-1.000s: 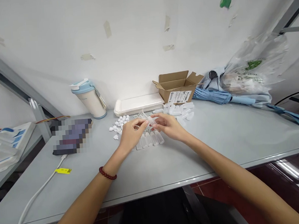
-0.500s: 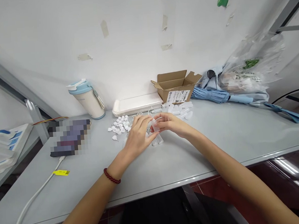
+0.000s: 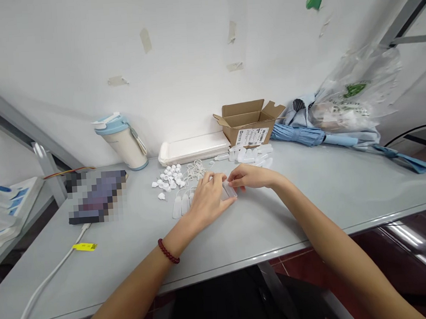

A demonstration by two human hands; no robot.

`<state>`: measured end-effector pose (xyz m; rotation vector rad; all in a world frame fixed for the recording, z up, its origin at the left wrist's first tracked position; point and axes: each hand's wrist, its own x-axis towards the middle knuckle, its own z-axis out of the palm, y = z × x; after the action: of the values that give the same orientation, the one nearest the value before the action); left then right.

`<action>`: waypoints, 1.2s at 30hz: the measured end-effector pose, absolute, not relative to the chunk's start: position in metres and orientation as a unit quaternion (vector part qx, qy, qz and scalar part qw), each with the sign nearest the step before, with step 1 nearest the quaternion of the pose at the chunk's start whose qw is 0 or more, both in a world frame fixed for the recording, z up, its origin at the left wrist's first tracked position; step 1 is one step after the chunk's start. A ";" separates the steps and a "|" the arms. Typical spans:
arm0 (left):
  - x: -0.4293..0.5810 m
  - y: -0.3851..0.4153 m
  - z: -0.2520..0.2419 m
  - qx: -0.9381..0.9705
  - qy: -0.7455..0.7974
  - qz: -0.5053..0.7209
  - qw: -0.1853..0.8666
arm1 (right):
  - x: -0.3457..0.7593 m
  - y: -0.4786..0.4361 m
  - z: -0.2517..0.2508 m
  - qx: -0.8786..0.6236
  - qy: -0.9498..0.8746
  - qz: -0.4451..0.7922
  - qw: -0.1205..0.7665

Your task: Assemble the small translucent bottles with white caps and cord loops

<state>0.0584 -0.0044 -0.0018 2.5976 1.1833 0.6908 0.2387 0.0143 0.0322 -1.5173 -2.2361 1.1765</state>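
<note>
My left hand [image 3: 208, 198] lies low on the grey table [image 3: 310, 196], its fingers curled over a row of small clear plastic bottles [image 3: 180, 206]. Only the left end of that row shows. At the row's right end a small clear bottle [image 3: 230, 191] rests on the table, pinched between my left thumb and fingers and the fingertips of my right hand [image 3: 248, 176]. A beaded red bracelet [image 3: 168, 251] circles my left wrist.
Behind my hands lie white caps [image 3: 168, 179], thin white loops [image 3: 195, 169] and more loose bottles [image 3: 252, 154]. Against the wall stand a tumbler [image 3: 122, 141], a white tray [image 3: 194, 148], an open cardboard box [image 3: 248, 120], a blue umbrella [image 3: 313, 135] and a plastic bag [image 3: 354, 96]. A phone [image 3: 95, 194] with cable [image 3: 50, 282] lies left.
Both hands have come down from above the table to its surface, bringing the small bottle to the right end of the row. My left hand now covers most of the row.
</note>
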 end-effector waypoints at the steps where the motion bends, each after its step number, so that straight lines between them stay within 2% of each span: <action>1: 0.058 -0.004 -0.002 0.882 0.400 0.230 0.099 | 0.238 0.014 0.032 -0.514 -0.757 0.393 0.093; 13: 0.058 -0.005 -0.003 0.894 0.395 0.191 0.089 | 0.237 0.019 0.023 -0.508 -0.756 0.404 0.086; 36: 0.053 -0.005 -0.002 0.900 0.379 0.189 0.106 | 0.235 0.015 0.027 -0.531 -0.726 0.428 0.091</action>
<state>0.0531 -0.0051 -0.0021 2.6506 1.1166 0.5559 0.2351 0.0151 0.0268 -1.5766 -2.1576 1.2717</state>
